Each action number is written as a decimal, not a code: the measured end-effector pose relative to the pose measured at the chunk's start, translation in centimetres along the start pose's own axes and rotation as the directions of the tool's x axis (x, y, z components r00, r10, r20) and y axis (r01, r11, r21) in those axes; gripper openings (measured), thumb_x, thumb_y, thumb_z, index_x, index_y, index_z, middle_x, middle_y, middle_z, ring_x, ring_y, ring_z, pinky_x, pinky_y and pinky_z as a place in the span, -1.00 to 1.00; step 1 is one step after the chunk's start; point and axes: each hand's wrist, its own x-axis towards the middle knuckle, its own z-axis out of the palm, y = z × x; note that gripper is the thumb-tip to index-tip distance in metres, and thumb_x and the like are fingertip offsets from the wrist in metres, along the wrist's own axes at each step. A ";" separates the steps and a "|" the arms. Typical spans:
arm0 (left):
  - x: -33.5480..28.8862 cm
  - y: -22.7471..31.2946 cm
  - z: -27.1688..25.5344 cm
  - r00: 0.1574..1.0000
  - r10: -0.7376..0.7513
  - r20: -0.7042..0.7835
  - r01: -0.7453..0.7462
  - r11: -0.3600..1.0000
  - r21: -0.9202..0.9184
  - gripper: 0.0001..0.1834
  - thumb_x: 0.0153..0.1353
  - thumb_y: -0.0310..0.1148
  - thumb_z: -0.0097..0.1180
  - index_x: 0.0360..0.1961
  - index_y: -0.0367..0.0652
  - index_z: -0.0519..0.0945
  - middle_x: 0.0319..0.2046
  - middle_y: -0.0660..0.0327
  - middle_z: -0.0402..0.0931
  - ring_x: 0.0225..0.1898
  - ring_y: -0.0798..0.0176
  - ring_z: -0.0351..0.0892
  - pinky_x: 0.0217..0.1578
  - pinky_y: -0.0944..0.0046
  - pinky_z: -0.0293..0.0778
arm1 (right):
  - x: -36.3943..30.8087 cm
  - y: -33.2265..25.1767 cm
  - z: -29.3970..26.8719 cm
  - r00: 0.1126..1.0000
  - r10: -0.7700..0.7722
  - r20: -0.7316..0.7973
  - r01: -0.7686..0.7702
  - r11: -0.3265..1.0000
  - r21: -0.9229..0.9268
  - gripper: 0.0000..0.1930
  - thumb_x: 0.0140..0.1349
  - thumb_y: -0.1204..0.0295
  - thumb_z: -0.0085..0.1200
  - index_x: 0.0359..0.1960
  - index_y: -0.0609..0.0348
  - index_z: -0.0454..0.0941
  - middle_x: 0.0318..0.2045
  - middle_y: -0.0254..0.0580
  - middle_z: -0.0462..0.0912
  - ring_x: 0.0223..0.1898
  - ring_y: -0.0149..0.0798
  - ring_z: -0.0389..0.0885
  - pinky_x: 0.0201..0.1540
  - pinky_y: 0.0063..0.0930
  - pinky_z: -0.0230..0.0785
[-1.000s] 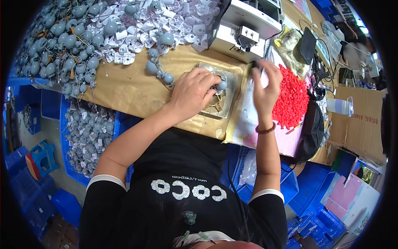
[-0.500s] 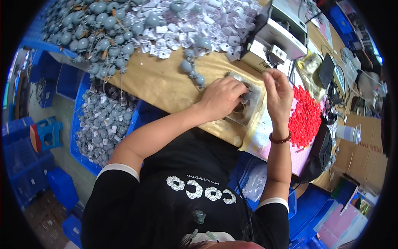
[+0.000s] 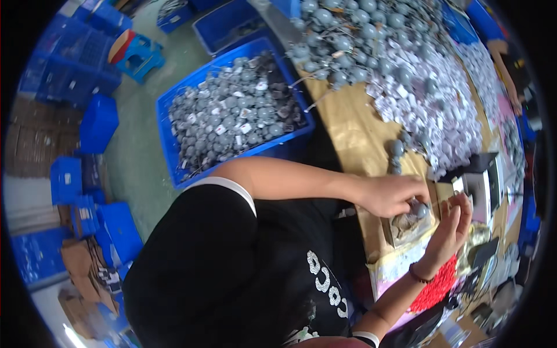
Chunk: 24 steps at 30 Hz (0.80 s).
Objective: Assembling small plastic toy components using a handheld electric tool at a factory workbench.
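Note:
My left hand [image 3: 393, 195] reaches over a small clear-looking tray or block [image 3: 400, 236] on the table. Its fingers curl down around a grey ball-shaped part [image 3: 419, 210], which shows just past the fingertips. To the right of it, my right hand [image 3: 449, 235] is raised with thumb and fingers pinched together. Anything in that pinch is too small to make out. A few more grey balls [image 3: 397, 148] lie on the brown table covering [image 3: 342, 116] beyond my left hand.
Grey balls with wires [image 3: 342, 43] and white plastic parts [image 3: 426, 104] are heaped on the table. A blue crate [image 3: 164, 136] full of grey parts stands beside it. Red pieces [image 3: 436, 285] lie near my right wrist, and a boxy machine [image 3: 480, 191] stands beyond that hand.
The view has swung left, so the crate and floor fill more of it. My two hands have come closer together, and a grey ball now shows at my left fingers.

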 end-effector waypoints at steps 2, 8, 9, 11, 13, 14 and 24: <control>-3.1 2.6 -5.7 0.976 -0.216 0.017 0.216 0.967 -0.137 -0.58 0.17 -0.68 0.11 0.07 -0.23 0.43 -0.03 0.10 0.42 0.00 0.17 0.57 -0.02 0.22 0.55 | -0.6 -1.2 1.2 0.984 -0.080 0.160 0.073 0.996 0.049 -0.59 0.46 0.33 -0.04 0.20 0.36 0.36 0.08 -0.05 0.50 0.00 -0.25 0.51 0.11 -0.28 0.39; -17.1 5.8 -23.5 0.865 -0.391 -0.315 0.483 0.477 0.734 -0.52 0.07 -0.58 0.13 0.08 -0.12 0.52 0.00 0.03 0.53 0.10 -0.07 0.49 0.13 0.01 0.42 | -4.0 -7.6 5.8 0.776 -0.374 0.508 0.236 0.919 0.316 -0.63 0.40 0.20 0.06 -0.07 0.34 0.46 -0.30 0.01 0.55 -0.35 -0.12 0.57 -0.31 -0.31 0.47; -21.5 5.4 -26.8 0.830 -0.384 -0.404 0.516 0.259 0.816 -0.46 0.04 -0.58 0.15 0.12 -0.10 0.51 0.05 0.00 0.50 0.12 -0.10 0.46 0.15 -0.01 0.40 | -4.4 -8.5 6.6 0.747 -0.418 0.517 0.229 0.892 0.390 -0.67 0.40 0.23 0.06 -0.13 0.34 0.48 -0.35 -0.01 0.54 -0.40 -0.11 0.58 -0.37 -0.31 0.47; -25.8 5.9 -28.9 0.669 -0.407 -0.622 0.585 -0.229 0.778 -0.43 0.04 -0.53 0.16 0.17 -0.09 0.49 0.05 -0.02 0.50 0.15 -0.11 0.44 0.17 -0.01 0.38 | -5.1 -9.1 6.8 0.685 -0.424 0.593 0.158 0.881 0.446 -0.61 0.36 0.07 0.08 -0.16 0.20 0.45 -0.36 -0.13 0.48 -0.43 -0.21 0.52 -0.42 -0.36 0.48; -25.9 4.5 -27.8 0.698 -0.472 -0.539 0.598 -0.031 0.801 -0.44 0.06 -0.48 0.16 0.17 -0.12 0.49 0.06 -0.04 0.50 0.16 -0.11 0.44 0.18 0.00 0.37 | -6.2 -9.8 7.1 0.679 -0.427 0.597 0.064 0.845 0.531 -0.63 0.34 0.06 0.14 -0.23 0.13 0.47 -0.39 -0.18 0.47 -0.45 -0.27 0.53 -0.40 -0.34 0.55; -25.2 4.0 -26.8 0.714 -0.501 -0.489 0.597 0.071 0.799 -0.45 0.08 -0.46 0.16 0.18 -0.13 0.49 0.07 -0.05 0.50 0.16 -0.11 0.44 0.18 0.01 0.37 | -6.6 -10.2 7.4 0.666 -0.421 0.616 -0.080 0.781 0.620 -0.66 0.33 0.10 0.17 -0.22 0.15 0.49 -0.33 -0.12 0.52 -0.41 -0.20 0.57 -0.36 -0.31 0.57; -5.1 1.7 -11.1 0.877 -0.393 0.277 0.281 0.886 0.369 -0.74 0.26 -0.41 0.13 -0.03 -0.20 0.58 -0.10 0.08 0.61 -0.07 0.04 0.62 -0.11 0.10 0.54 | -9.9 -14.9 7.7 0.733 -0.228 0.641 -0.545 0.367 0.754 -0.74 0.35 0.22 0.15 -0.20 0.18 0.55 -0.27 -0.02 0.52 -0.25 -0.10 0.54 -0.19 -0.34 0.62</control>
